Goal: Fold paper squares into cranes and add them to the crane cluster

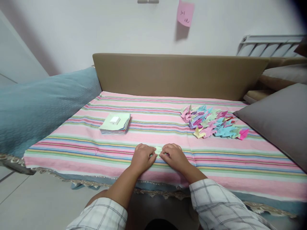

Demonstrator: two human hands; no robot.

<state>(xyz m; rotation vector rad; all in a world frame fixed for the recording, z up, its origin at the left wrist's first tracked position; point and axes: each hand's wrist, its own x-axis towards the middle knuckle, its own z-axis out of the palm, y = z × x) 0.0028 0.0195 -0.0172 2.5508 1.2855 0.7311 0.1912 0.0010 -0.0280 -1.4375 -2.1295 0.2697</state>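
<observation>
A small piece of pale green folded paper (pixel 158 149) lies low over the striped cloth (pixel 153 127), between my two hands. My left hand (pixel 144 156) pinches its left side with thumb and forefinger. On the opposite side, my right hand (pixel 175 156) grips the paper the same way. The fingers of both hands are closed and cover much of the paper, so its full shape is hidden. Off to the right rests a pile of folded paper cranes (pixel 211 123) in many colours. A stack of square paper (pixel 122 125), pale green on top, sits to the left.
A small white block (pixel 114 120) lies on the paper stack. Behind the cloth rises a brown sofa back (pixel 177 76). A blue covered armrest (pixel 48 102) bounds the left, and a grey cushion (pixel 278 118) the right. A pink note (pixel 185 13) hangs on the wall.
</observation>
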